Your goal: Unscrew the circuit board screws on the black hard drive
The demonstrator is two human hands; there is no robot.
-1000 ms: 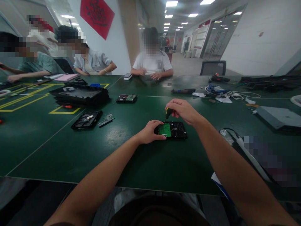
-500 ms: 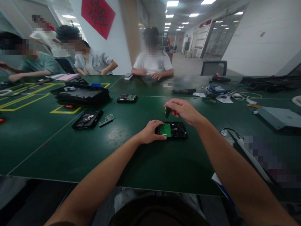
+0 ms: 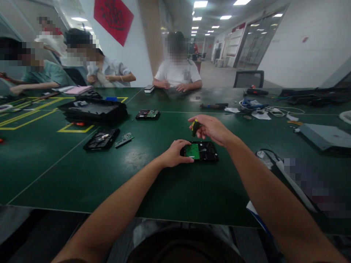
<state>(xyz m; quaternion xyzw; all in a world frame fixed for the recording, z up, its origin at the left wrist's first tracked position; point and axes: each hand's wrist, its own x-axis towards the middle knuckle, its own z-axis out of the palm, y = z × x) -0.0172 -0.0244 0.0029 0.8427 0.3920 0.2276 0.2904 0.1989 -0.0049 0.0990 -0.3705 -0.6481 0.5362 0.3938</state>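
A black hard drive (image 3: 208,151) lies flat on the green table, and a green circuit board (image 3: 192,151) covers its left part. My left hand (image 3: 177,153) grips the drive's left end, thumb at the near edge and fingers at the far edge. Above the board's far edge, my right hand (image 3: 210,128) holds a yellow-and-black screwdriver (image 3: 195,128) nearly upright by its handle. The screwdriver's tip points down at the far edge of the board, close to my left fingertips; whether it sits in a screw is too small to tell.
To the left are an opened black drive case (image 3: 102,139), a loose circuit board (image 3: 124,140) and a black tray (image 3: 93,109). Another hard drive (image 3: 148,114) lies farther back. At right stand a grey metal box (image 3: 326,137) and tangled cables (image 3: 274,110). Several people sit across the table.
My right hand's fingers have shifted on the screwdriver handle, loosening and stretching over its top. My left hand and the hard drive stay in place.
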